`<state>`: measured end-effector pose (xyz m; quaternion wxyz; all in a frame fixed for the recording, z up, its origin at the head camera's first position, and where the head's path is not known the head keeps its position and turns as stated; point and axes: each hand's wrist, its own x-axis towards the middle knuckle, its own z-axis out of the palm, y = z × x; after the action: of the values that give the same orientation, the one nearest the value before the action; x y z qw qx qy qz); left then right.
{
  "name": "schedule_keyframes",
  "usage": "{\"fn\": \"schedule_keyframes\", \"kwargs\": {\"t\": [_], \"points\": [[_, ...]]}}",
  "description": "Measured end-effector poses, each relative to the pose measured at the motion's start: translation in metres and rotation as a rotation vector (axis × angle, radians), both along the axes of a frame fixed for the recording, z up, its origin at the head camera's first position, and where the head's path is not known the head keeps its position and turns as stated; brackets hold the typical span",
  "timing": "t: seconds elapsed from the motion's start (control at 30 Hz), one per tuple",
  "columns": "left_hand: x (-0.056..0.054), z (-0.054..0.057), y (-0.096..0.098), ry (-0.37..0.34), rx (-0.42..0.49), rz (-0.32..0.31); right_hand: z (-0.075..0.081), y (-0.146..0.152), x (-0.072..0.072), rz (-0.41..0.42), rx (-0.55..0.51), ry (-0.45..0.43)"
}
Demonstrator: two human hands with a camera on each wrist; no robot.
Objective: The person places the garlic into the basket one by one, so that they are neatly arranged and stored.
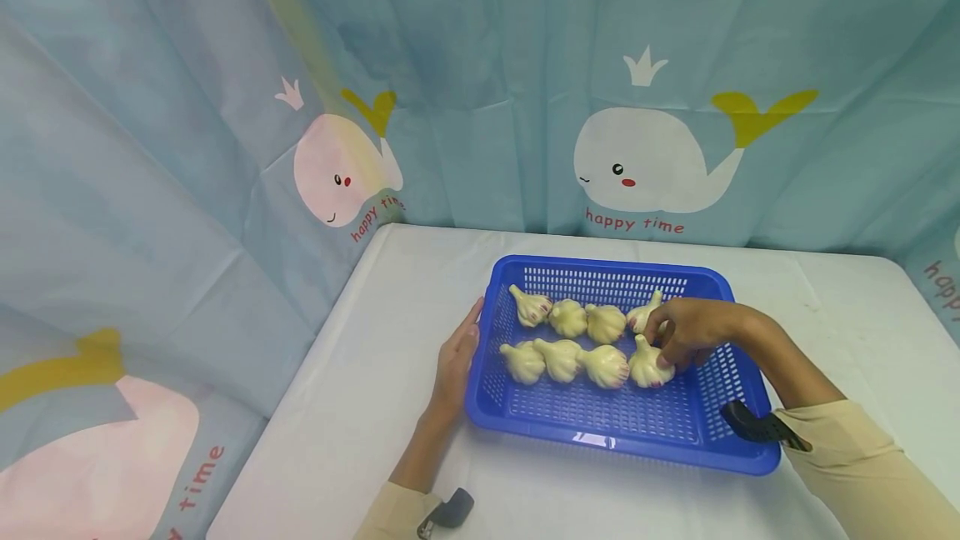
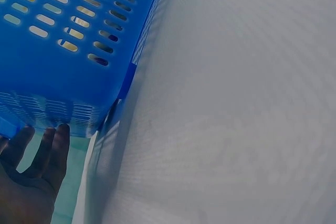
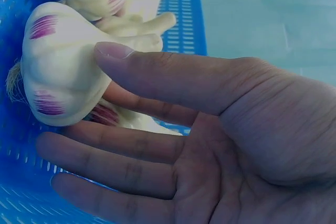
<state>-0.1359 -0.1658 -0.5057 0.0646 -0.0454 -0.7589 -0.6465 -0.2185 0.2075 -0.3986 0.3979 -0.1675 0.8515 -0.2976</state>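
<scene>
A blue plastic basket with slotted walls holds several pale garlic bulbs in two rows, some streaked purple. My right hand reaches in over its right side and pinches the rightmost garlic bulb of the near row between thumb and fingers. In the right wrist view the thumb lies against this bulb, with fingers behind and below it. Another bulb of the far row is partly hidden by that hand. My left hand rests its extended fingers against the basket's left outer wall, as the left wrist view also shows.
The basket stands on a white-covered table. Behind it and to the left hangs a blue curtain with whale prints. Dark straps sit at both wrists; the right one is above the basket's right rim.
</scene>
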Motion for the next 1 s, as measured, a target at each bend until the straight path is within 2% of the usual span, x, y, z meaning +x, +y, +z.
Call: {"fn": "schedule_keyframes", "kwargs": {"t": [0.43,0.67,0.8,1.0], "points": [[0.002,0.001,-0.001,-0.017,-0.008,0.005,0.011,0.003,0.008,-0.01,-0.086,0.043],[0.002,0.003,-0.001,-0.013,-0.014,-0.004,0.022,0.01,0.016,-0.042,-0.131,0.153],[0.0,0.001,-0.003,-0.016,-0.012,-0.001,0.023,0.018,0.02,-0.068,-0.2,0.214],[0.001,0.004,-0.006,-0.018,-0.057,0.016,0.024,0.035,0.033,-0.119,-0.263,0.336]]}}
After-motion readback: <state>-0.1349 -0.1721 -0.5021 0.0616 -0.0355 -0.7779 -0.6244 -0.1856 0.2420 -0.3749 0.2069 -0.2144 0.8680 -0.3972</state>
